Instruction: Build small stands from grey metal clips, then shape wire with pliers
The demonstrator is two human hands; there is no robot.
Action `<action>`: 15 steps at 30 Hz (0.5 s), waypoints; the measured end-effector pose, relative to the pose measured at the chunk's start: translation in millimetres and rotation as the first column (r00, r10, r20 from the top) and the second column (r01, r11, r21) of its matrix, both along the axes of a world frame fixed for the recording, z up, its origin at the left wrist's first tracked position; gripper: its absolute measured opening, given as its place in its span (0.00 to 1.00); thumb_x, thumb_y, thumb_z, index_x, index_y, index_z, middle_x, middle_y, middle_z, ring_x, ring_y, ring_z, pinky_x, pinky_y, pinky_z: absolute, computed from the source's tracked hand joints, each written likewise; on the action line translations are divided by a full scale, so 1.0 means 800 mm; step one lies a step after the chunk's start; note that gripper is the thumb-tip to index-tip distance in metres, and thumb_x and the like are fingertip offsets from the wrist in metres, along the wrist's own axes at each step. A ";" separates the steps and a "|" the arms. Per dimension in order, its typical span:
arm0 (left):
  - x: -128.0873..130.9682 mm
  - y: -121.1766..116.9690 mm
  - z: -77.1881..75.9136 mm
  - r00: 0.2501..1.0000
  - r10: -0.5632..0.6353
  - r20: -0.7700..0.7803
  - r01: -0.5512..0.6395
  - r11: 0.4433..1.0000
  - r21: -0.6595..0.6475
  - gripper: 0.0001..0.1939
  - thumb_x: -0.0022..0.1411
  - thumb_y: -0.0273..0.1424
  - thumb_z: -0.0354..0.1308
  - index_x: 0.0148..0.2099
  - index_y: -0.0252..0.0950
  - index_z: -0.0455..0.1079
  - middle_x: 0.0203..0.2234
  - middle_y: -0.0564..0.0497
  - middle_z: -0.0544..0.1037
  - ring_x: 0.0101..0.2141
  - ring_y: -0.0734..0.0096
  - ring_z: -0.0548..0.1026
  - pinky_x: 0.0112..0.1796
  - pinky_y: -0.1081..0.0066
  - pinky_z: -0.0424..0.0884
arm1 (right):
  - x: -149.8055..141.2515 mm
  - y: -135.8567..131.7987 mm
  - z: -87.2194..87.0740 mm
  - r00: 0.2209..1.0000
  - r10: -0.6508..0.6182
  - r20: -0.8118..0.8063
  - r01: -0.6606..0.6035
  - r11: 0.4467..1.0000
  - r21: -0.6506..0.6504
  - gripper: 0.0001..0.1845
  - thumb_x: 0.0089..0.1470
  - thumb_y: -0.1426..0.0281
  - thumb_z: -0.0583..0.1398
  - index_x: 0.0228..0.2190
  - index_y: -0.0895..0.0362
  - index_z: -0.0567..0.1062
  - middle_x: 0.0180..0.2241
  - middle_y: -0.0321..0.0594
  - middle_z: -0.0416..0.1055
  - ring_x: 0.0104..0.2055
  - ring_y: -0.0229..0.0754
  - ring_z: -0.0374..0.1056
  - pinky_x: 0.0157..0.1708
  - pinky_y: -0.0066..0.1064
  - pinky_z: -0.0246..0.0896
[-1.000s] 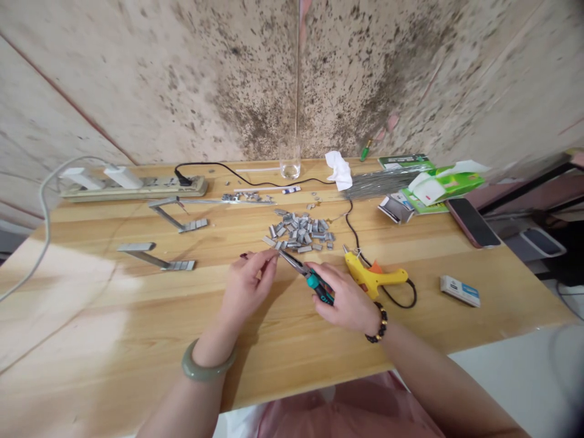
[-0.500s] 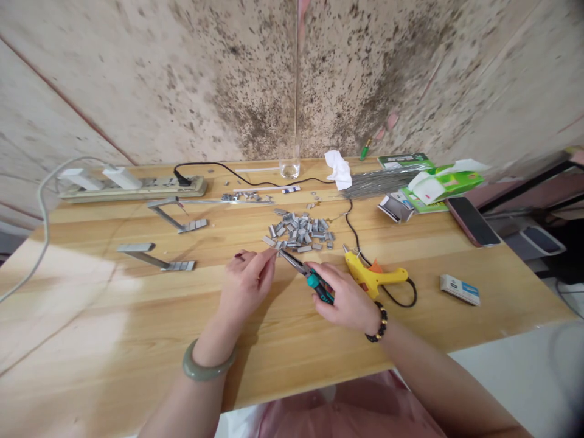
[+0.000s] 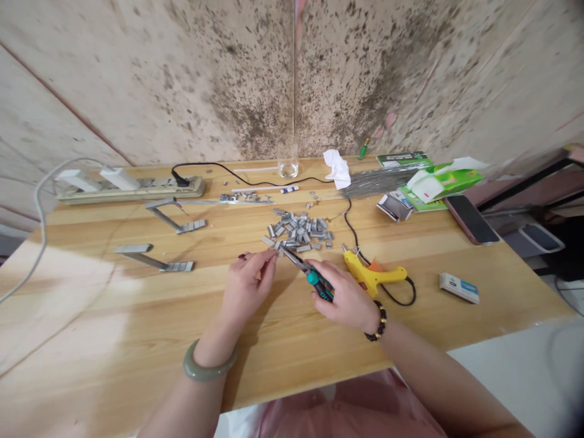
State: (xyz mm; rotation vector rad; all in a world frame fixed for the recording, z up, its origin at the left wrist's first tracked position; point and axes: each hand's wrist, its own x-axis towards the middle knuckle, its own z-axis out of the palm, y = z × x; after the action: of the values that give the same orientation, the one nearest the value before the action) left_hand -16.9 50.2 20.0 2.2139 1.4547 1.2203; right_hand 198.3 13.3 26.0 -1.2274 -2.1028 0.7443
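My right hand point(image 3: 345, 298) is wrapped round the black-and-teal handles of long-nose pliers point(image 3: 296, 260), whose jaws point up and to the left. My left hand point(image 3: 250, 283) is closed in a pinch by the jaw tips; whatever sits between its fingertips is too small to name. Just beyond both hands lies a pile of short grey metal strips point(image 3: 301, 230), like broken staple sticks. A yellow hot glue gun point(image 3: 374, 275) rests right of my right hand. Two bent grey strip pieces, one nearer point(image 3: 155, 260) and one farther point(image 3: 176, 218), stand to the left.
Along the back are a power strip point(image 3: 155, 187), a glass with clear liquid point(image 3: 288, 167), crumpled tissue point(image 3: 336, 169) and a bundle of thin wires point(image 3: 381, 181). Rightward lie a green tissue pack point(image 3: 449, 182), a phone point(image 3: 472, 220) and a small box point(image 3: 458, 288). A black cord runs behind the pile.
The plier tips have shifted slightly right and up, away from the left fingertips. Both hands keep their grips, and the view has moved a little.
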 end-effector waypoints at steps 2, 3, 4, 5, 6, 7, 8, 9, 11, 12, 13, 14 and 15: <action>0.001 -0.001 0.001 1.000 -0.008 -0.021 0.008 1.000 0.016 0.09 0.61 0.28 0.54 0.42 0.39 0.74 0.24 0.51 0.77 0.25 0.70 0.71 0.34 0.69 0.65 | -0.001 0.000 0.001 0.999 0.016 0.029 -0.016 1.000 -0.006 0.31 0.48 0.76 0.57 0.56 0.59 0.61 0.47 0.48 0.68 0.48 0.49 0.65 0.49 0.42 0.62; 0.002 -0.001 0.002 1.000 -0.011 -0.029 0.012 1.000 0.024 0.08 0.61 0.28 0.54 0.41 0.39 0.74 0.24 0.51 0.77 0.24 0.70 0.71 0.34 0.69 0.65 | -0.001 -0.001 0.002 0.999 0.020 0.037 -0.020 1.000 -0.007 0.32 0.48 0.76 0.57 0.56 0.59 0.61 0.47 0.48 0.68 0.48 0.49 0.65 0.50 0.42 0.62; 0.002 -0.001 0.002 0.999 -0.013 -0.035 0.014 0.999 0.031 0.08 0.60 0.27 0.55 0.41 0.38 0.74 0.24 0.51 0.77 0.24 0.70 0.71 0.34 0.69 0.65 | -0.001 -0.001 0.002 0.999 0.021 0.039 -0.020 1.000 -0.007 0.32 0.48 0.76 0.57 0.56 0.59 0.61 0.47 0.48 0.68 0.48 0.49 0.65 0.49 0.42 0.62; 0.002 -0.001 0.002 0.999 -0.013 -0.038 0.014 0.999 0.032 0.08 0.60 0.27 0.55 0.41 0.38 0.73 0.24 0.51 0.77 0.25 0.70 0.71 0.34 0.69 0.65 | -0.001 -0.001 0.002 0.999 0.018 0.035 -0.018 1.000 -0.007 0.32 0.48 0.76 0.57 0.56 0.58 0.61 0.47 0.48 0.68 0.48 0.49 0.65 0.49 0.41 0.62; 0.001 -0.001 0.002 0.999 -0.012 -0.039 0.013 0.999 0.030 0.08 0.60 0.27 0.55 0.41 0.38 0.73 0.24 0.51 0.77 0.25 0.70 0.71 0.34 0.69 0.65 | -0.001 -0.001 0.002 1.000 0.012 0.026 -0.012 1.000 -0.006 0.32 0.49 0.76 0.57 0.56 0.58 0.60 0.47 0.47 0.68 0.48 0.49 0.65 0.49 0.41 0.62; 0.001 -0.001 0.001 0.999 -0.007 -0.035 0.008 1.000 0.025 0.08 0.61 0.27 0.54 0.41 0.38 0.73 0.24 0.51 0.77 0.25 0.69 0.72 0.34 0.69 0.66 | -0.001 -0.001 0.002 1.000 0.002 0.015 -0.002 1.000 -0.004 0.32 0.49 0.76 0.57 0.56 0.58 0.60 0.47 0.47 0.68 0.48 0.49 0.65 0.49 0.41 0.62; 0.001 -0.001 0.001 1.000 -0.004 -0.029 0.005 1.000 0.016 0.08 0.61 0.28 0.54 0.41 0.38 0.73 0.24 0.51 0.77 0.26 0.69 0.72 0.34 0.70 0.66 | 0.000 -0.001 0.002 1.000 -0.008 0.006 0.009 1.000 -0.002 0.32 0.49 0.76 0.57 0.56 0.58 0.60 0.47 0.48 0.68 0.48 0.49 0.65 0.49 0.41 0.62; 0.001 -0.001 0.000 1.000 0.001 -0.021 -0.001 1.000 0.007 0.08 0.61 0.28 0.54 0.42 0.38 0.73 0.25 0.51 0.77 0.27 0.69 0.73 0.34 0.70 0.66 | 0.000 -0.001 0.002 1.000 -0.019 0.003 0.019 1.000 0.000 0.31 0.49 0.76 0.57 0.56 0.59 0.60 0.47 0.48 0.68 0.48 0.49 0.65 0.49 0.40 0.62; 0.001 -0.001 -0.001 1.000 0.009 -0.013 -0.009 1.000 -0.003 0.08 0.62 0.29 0.53 0.42 0.38 0.73 0.25 0.50 0.78 0.27 0.69 0.74 0.33 0.70 0.67 | 0.000 0.000 0.001 1.000 -0.023 0.013 0.023 1.000 -0.001 0.31 0.49 0.76 0.57 0.56 0.60 0.60 0.47 0.48 0.68 0.47 0.49 0.65 0.49 0.41 0.62; 0.001 -0.001 -0.002 1.000 0.010 -0.019 -0.010 1.000 0.000 0.08 0.62 0.29 0.53 0.42 0.38 0.73 0.25 0.50 0.78 0.27 0.69 0.74 0.33 0.70 0.67 | 0.000 0.000 0.001 1.000 -0.018 0.025 0.018 1.000 -0.004 0.31 0.49 0.76 0.57 0.56 0.60 0.60 0.47 0.48 0.68 0.47 0.49 0.65 0.49 0.41 0.62; 0.001 0.000 -0.002 0.999 0.010 -0.031 -0.010 1.000 0.009 0.08 0.62 0.29 0.53 0.42 0.38 0.73 0.25 0.51 0.78 0.26 0.70 0.73 0.33 0.70 0.67 | 0.000 0.000 0.001 0.999 -0.010 0.038 0.010 1.000 -0.007 0.32 0.49 0.76 0.57 0.56 0.60 0.60 0.46 0.48 0.68 0.47 0.49 0.65 0.50 0.41 0.62; 0.001 0.000 -0.002 0.999 0.009 -0.047 -0.008 1.000 0.025 0.08 0.62 0.29 0.53 0.42 0.38 0.73 0.25 0.51 0.77 0.26 0.71 0.73 0.33 0.70 0.67 | 0.000 0.000 0.001 0.999 0.000 0.051 0.001 1.000 -0.009 0.32 0.48 0.76 0.57 0.56 0.61 0.61 0.46 0.48 0.68 0.47 0.49 0.65 0.49 0.41 0.62; 0.001 0.000 -0.002 0.998 0.007 -0.064 -0.004 0.999 0.044 0.08 0.62 0.29 0.53 0.41 0.37 0.73 0.24 0.51 0.77 0.25 0.71 0.72 0.33 0.70 0.67 | -0.001 0.000 0.000 0.998 0.007 0.062 -0.007 1.000 -0.008 0.32 0.47 0.76 0.57 0.56 0.61 0.61 0.46 0.48 0.68 0.46 0.49 0.65 0.49 0.41 0.62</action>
State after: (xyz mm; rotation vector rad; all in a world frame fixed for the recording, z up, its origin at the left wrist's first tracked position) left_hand -16.1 50.3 18.6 2.2992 1.4726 1.2053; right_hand 197.6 13.1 26.4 -1.2635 -2.1574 0.7271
